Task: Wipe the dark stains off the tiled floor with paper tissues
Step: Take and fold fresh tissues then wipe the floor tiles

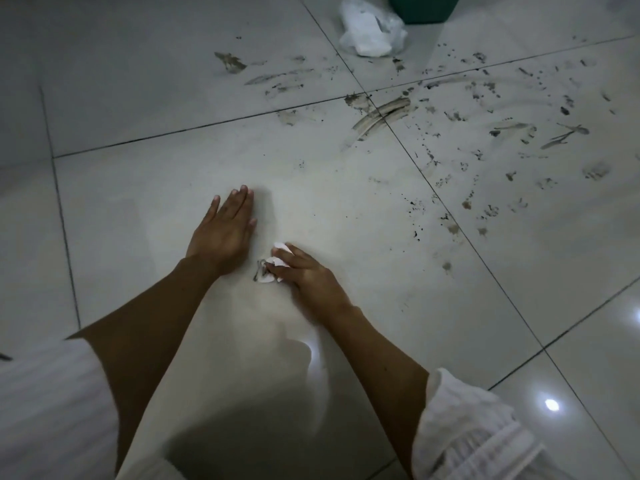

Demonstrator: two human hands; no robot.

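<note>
While I watched from the head camera, the right hand (311, 275), just below the middle of the frame, had its grip curled around a crumpled paper tissue (272, 266) and held it down against the tiled floor (156, 202). White folds of the tissue stuck out past the fingertips toward the left, and the lower left edge of the wad looked grey and soiled. I saw the left hand (225, 230) just to the upper left of it, flat on the same tile, its grip wide with straight fingers held together, holding nothing. The two hands lay close, the tissue nearly touching the base of the left thumb.

I noted the dark stains (381, 116) well away from the hands, spread over the upper middle and upper right of the frame. They ran as curved smears across the meeting of four tiles and as scattered specks and blotches down the right-hand tile toward the middle right. A few small specks reached the tile under the hands, on its right side.

At the top of the frame, right of centre, a pile of white crumpled tissues (367, 32) lay on what looked like a thin plastic bag (396, 26), and just beside it a dark green container (424, 8) was cut off by the top edge. White sleeves (467, 427) showed at the lower left and lower right corners. Bright reflections of lamps sat on the glossy tiles at the lower right.
</note>
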